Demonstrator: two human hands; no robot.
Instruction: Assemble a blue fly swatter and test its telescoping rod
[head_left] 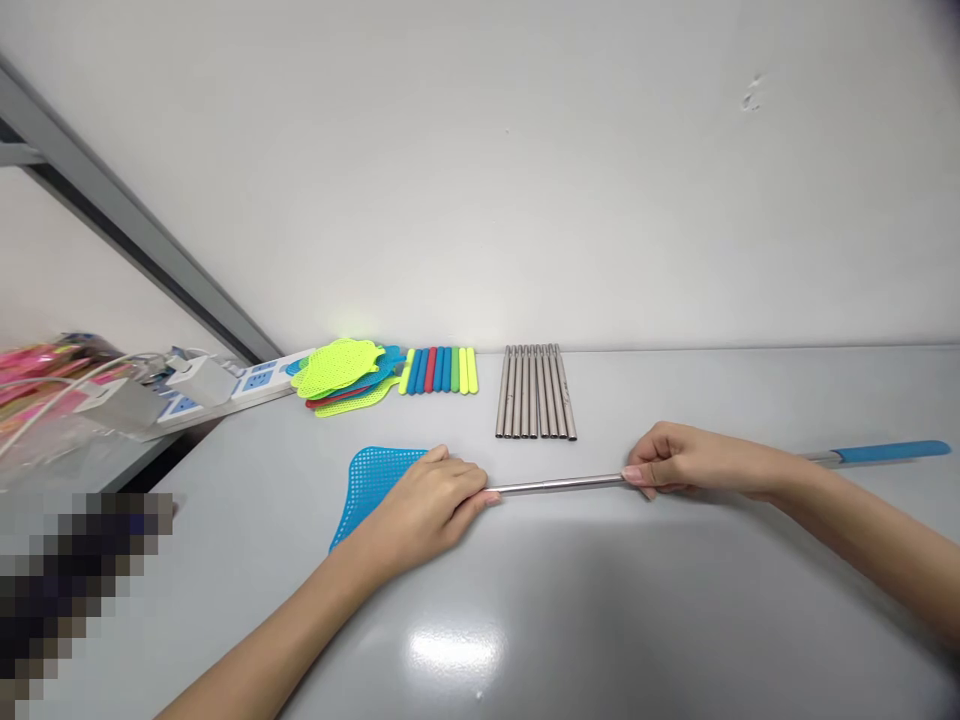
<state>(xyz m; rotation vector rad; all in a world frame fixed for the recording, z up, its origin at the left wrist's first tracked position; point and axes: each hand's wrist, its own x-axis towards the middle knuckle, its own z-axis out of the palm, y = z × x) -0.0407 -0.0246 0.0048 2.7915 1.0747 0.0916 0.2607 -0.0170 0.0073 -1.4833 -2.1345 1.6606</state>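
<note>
A fly swatter [559,484] with a thin metal rod lies crosswise over the grey table. Its blue mesh head [379,485] is at the left, partly covered by my left hand [439,500], whose fingers are closed round the rod's head end. Farther right, my right hand [664,462] pinches the same rod between thumb and fingers. Beyond the right wrist, the rod reappears and ends in a blue handle grip [892,452]. A bare stretch of rod shows between my hands.
Behind the hands stand a row of metal tubes [534,392], a row of coloured grips [442,370] and a pile of mesh swatter heads [345,372]. A power strip [259,380] with chargers runs along the left edge. The wall [525,180] bounds the back.
</note>
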